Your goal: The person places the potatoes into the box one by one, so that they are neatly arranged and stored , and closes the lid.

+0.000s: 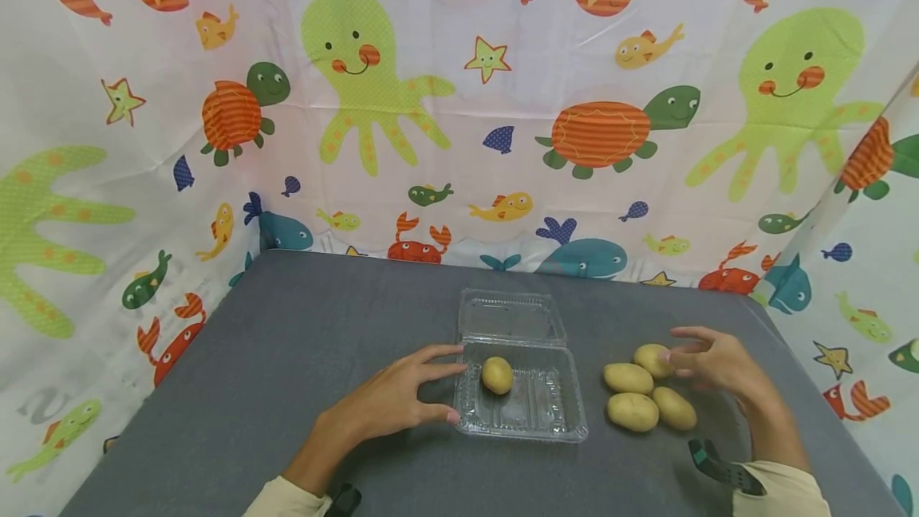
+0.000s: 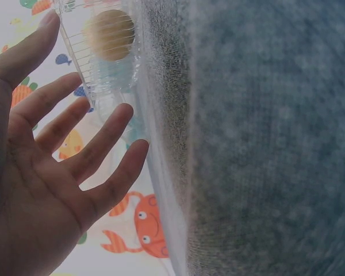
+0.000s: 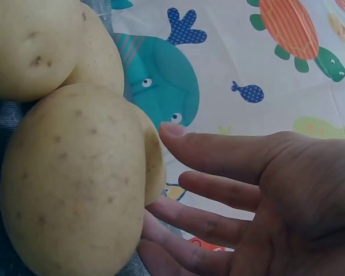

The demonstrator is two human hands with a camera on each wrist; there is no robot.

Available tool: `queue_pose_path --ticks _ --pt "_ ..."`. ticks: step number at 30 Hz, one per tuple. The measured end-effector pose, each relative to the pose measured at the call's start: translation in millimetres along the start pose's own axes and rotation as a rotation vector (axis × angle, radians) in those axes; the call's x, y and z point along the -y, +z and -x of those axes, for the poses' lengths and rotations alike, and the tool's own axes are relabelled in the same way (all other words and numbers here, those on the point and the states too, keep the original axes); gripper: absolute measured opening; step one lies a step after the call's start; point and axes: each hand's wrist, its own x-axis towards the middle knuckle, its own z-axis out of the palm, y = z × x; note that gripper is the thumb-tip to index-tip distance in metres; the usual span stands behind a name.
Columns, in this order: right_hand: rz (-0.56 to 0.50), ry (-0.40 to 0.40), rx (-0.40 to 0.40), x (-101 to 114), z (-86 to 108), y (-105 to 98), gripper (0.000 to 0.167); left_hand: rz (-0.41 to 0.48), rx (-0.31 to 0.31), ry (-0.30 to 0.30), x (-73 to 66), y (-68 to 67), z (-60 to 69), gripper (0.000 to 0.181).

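A clear plastic clamshell box (image 1: 560, 401) lies on the table with its lid folded back, and one potato (image 1: 498, 375) sits inside toward its left. At the box's left wall is my left hand (image 1: 391, 397), thumb and fingers spread, fingertips at the rim. The left wrist view shows that palm with nothing in it. Right of the box, several loose potatoes (image 1: 632, 412) lie in a cluster. My right hand (image 1: 714, 361) is beside the farthest potato (image 1: 651, 359), its thumb tip at that potato's edge; whether they touch I cannot tell. Its fingers are loosely extended (image 3: 213, 221).
A grey cloth-covered table (image 1: 345, 317) spreads beneath everything. Behind it and at both sides hangs a curtain (image 1: 459, 166) printed with sea animals. The box's opened lid (image 1: 510, 317) lies on its far side.
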Motion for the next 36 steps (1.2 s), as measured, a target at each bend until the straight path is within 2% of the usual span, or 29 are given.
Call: queue_pose_path --ticks 3,11,16,27,36 --pt "-0.009 -0.013 -0.012 -1.1 0.6 2.0 0.081 -0.001 0.0 -0.002 0.5 0.5 0.0 0.071" --pt "-0.031 -0.116 -0.054 -5.4 2.0 4.3 0.067 -0.011 -0.006 0.005 0.7 0.8 -0.4 0.072" --pt "-0.009 -0.122 -0.05 -7.2 1.7 4.7 0.061 -0.01 -0.007 0.002 0.6 1.1 -0.3 0.072" --pt "0.022 -0.09 -0.008 -3.9 1.7 4.9 0.075 -0.007 -0.007 0.007 0.7 0.8 -0.2 0.071" --pt "0.111 -0.131 0.028 -6.9 1.0 6.0 0.079 -0.004 -0.001 0.001 1.0 0.2 -0.2 0.07"
